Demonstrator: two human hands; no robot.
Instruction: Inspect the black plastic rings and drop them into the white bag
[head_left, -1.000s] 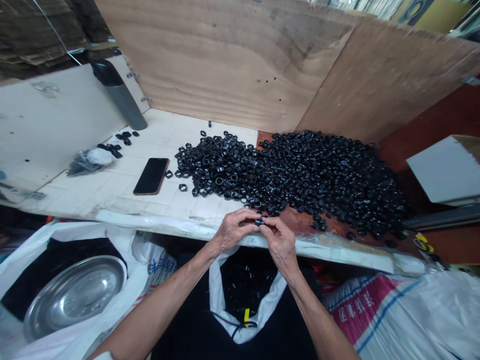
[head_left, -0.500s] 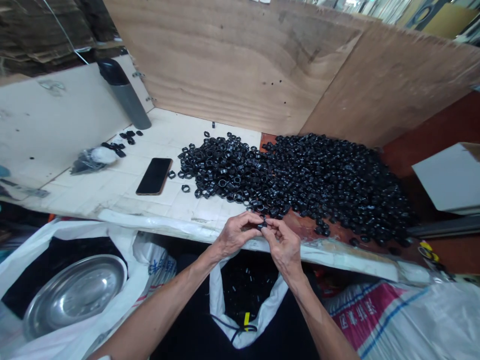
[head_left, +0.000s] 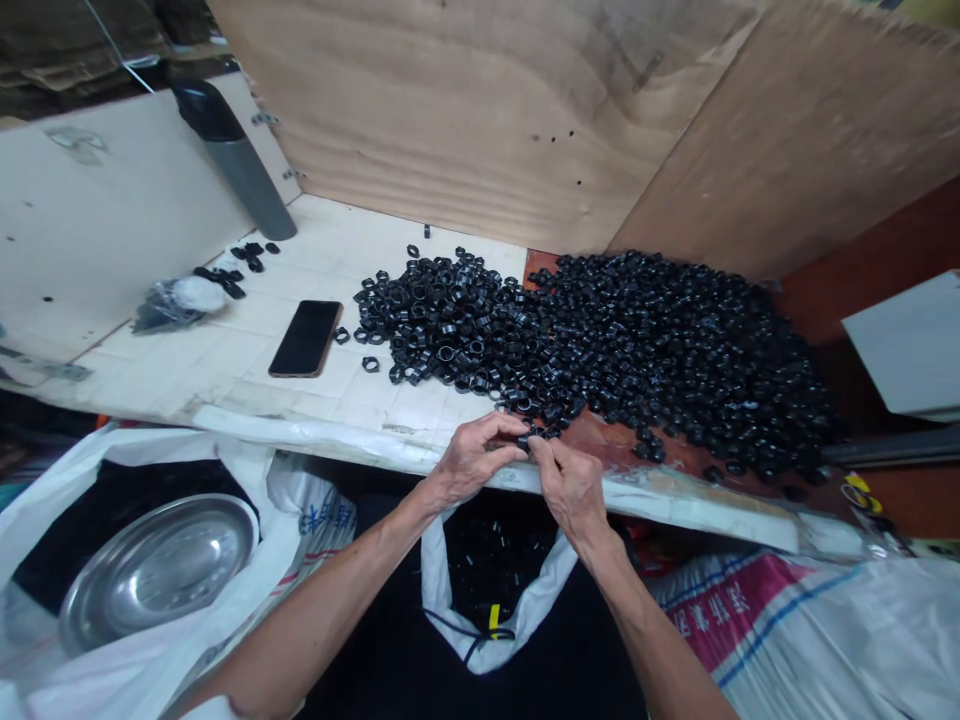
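Observation:
My left hand (head_left: 474,460) and my right hand (head_left: 571,485) meet over the front edge of the table, fingertips almost together. Between them they pinch a small black ring-shaped part (head_left: 524,441), mostly covered by the fingers. Just beyond lies a pile of loose black rings (head_left: 442,320), several with angular outer sides. To the right it runs into a denser heap of small black parts (head_left: 690,350). Under my hands hangs an open white bag (head_left: 435,580) with black pieces inside.
On the table's left lie a phone (head_left: 305,339), a clear plastic bag (head_left: 176,303) and a grey bottle (head_left: 251,185). A wooden board (head_left: 450,110) closes the back. A metal bowl (head_left: 161,570) sits in a sack at lower left; a printed sack (head_left: 817,640) lies right.
My right hand's fingers have curled in more, and its thumb and forefinger now pinch close to the left fingertips. The whole view has shifted slightly upward over the table.

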